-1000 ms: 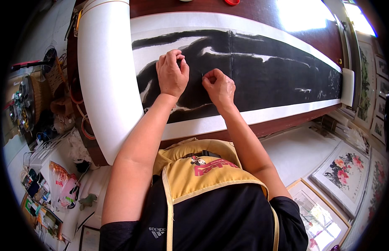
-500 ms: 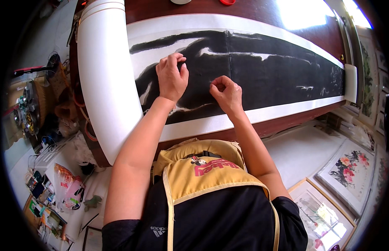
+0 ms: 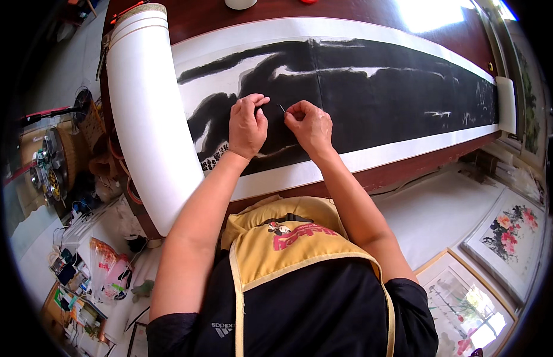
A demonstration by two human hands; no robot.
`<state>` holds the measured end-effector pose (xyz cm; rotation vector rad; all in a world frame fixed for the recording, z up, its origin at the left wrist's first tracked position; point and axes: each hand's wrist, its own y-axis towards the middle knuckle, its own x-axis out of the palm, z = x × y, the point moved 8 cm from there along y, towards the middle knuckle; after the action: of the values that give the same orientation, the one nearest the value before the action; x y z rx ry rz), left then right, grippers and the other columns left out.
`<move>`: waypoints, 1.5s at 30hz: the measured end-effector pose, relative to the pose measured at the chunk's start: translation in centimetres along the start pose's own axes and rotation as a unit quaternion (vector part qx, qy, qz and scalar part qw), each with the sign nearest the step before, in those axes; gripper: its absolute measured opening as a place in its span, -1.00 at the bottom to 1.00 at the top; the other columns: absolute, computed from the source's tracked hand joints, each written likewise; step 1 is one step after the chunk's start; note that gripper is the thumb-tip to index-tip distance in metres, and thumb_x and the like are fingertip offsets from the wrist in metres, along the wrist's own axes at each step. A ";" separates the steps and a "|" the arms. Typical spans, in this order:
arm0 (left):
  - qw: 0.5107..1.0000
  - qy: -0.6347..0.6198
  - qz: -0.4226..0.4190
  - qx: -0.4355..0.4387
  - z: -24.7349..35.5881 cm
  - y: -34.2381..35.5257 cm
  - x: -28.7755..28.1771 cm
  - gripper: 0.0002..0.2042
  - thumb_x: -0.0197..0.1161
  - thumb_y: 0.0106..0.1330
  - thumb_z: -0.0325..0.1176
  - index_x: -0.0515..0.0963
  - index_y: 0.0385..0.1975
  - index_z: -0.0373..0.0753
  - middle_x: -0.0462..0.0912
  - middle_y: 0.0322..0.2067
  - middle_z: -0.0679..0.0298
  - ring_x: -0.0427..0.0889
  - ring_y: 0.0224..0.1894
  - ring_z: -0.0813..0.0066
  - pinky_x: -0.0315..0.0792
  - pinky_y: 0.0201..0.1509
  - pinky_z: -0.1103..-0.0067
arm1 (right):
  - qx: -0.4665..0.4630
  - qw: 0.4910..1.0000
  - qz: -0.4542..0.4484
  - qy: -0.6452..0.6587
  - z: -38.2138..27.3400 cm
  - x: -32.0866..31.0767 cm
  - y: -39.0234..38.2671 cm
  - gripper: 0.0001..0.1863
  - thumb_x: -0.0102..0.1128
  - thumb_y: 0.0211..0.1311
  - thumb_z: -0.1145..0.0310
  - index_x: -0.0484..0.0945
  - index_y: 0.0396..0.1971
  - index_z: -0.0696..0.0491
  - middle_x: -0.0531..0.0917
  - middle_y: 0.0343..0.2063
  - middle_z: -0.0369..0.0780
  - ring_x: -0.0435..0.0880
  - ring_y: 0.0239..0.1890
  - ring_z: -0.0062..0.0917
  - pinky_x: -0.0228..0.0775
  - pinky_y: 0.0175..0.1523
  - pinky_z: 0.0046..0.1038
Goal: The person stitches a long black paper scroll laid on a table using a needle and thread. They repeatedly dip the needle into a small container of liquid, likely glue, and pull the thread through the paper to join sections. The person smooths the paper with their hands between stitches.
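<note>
A long scroll painting [image 3: 383, 104], black with white streaks and a white border, lies unrolled across the dark red table. Over its left part hovers or rests my left hand [image 3: 248, 128], fingers bent, thumb apart, with nothing visible in it. Just right of it, my right hand [image 3: 310, 125] pinches a thin needle-like tool [image 3: 282, 109] whose tip points up and left, toward the left fingertips. Whether the tip touches the painting cannot be made out. Left of both hands is the thick white roll [image 3: 143, 119] of the scroll; dark written characters [image 3: 214, 157] show beside my left wrist.
The table's dark red top [image 3: 348, 15] shows beyond the scroll, with a white round container [image 3: 241, 3] at the far edge. A smaller roll [image 3: 506, 106] ends the scroll at right. Framed flower paintings [image 3: 505, 238] lie low at right; bags and clutter [image 3: 107, 273] fill the lower left.
My right hand has moved left, closer to my left hand, and the thin tool's tip now shows. My left hand is slightly lower, and characters by its wrist have come into sight.
</note>
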<state>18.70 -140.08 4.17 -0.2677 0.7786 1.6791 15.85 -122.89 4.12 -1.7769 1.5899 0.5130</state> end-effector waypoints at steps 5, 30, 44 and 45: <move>1.000 0.003 -0.003 0.003 0.2 -0.1 -0.1 -0.69 0.14 0.23 -0.61 0.42 -0.03 -0.24 0.75 -0.09 0.27 0.61 -0.01 0.20 0.38 0.19 0.33 | 0.001 1.000 -0.007 -0.020 0.1 0.2 0.2 -0.82 0.37 0.11 0.26 0.74 -0.37 0.04 0.78 -0.46 -0.24 0.79 -0.37 -0.41 0.56 -0.19 -0.42; 1.000 0.013 -0.017 0.021 0.3 -0.1 0.1 -0.67 0.12 0.24 -0.58 0.41 0.02 -0.25 0.75 -0.08 0.25 0.60 0.00 0.20 0.36 0.23 0.34 | 0.025 0.999 -0.033 -0.006 0.3 0.2 0.3 -0.84 0.38 0.09 0.26 0.77 -0.38 0.00 0.79 -0.45 -0.27 0.79 -0.34 -0.38 0.59 -0.17 -0.38; 0.999 0.015 -0.017 0.027 0.8 0.0 0.0 -0.68 0.13 0.21 -0.59 0.42 -0.01 -0.25 0.75 -0.09 0.26 0.59 0.00 0.20 0.36 0.21 0.35 | -0.003 0.999 0.013 -0.037 -0.5 0.9 0.1 -0.83 0.37 0.13 0.22 0.74 -0.38 0.00 0.78 -0.46 -0.26 0.79 -0.34 -0.34 0.58 -0.19 -0.35; 0.999 0.015 -0.016 0.029 0.8 0.0 0.0 -0.68 0.13 0.21 -0.60 0.42 -0.01 -0.25 0.76 -0.09 0.25 0.59 -0.01 0.20 0.36 0.21 0.35 | 0.002 0.999 0.010 -0.040 -0.6 1.0 0.1 -0.83 0.37 0.13 0.22 0.73 -0.39 0.00 0.78 -0.46 -0.26 0.78 -0.34 -0.34 0.58 -0.19 -0.34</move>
<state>18.86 -139.60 4.83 -0.2641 0.8390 1.6234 15.82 -124.02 3.77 -1.7167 1.5546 0.5821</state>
